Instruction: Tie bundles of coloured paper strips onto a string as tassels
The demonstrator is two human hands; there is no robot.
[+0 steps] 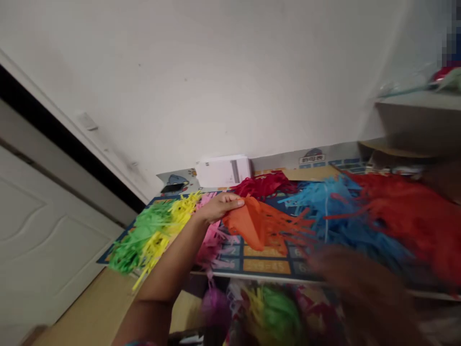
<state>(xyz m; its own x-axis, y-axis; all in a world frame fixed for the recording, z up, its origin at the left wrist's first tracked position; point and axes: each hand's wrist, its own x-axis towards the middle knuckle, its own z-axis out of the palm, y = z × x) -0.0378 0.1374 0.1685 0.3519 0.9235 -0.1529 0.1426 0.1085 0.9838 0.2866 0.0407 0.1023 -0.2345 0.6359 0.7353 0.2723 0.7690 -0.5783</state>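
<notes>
My left hand pinches one end of a sheet of orange fringed tissue paper, which hangs over the table with its cut strips pointing right. My right hand, low on the right, is smeared by motion near the strip ends; its fingers cannot be made out. Under my left forearm lie fringed bundles in pink, yellow and green. Behind the orange sheet sits a dark red bundle. Blue fringe and a big red bundle spread to the right.
The table mat carries printed sums. A white box stands against the wall, near a dark flat object. Below the table edge are purple and green bundles, blurred. A white door is at left, a shelf at right.
</notes>
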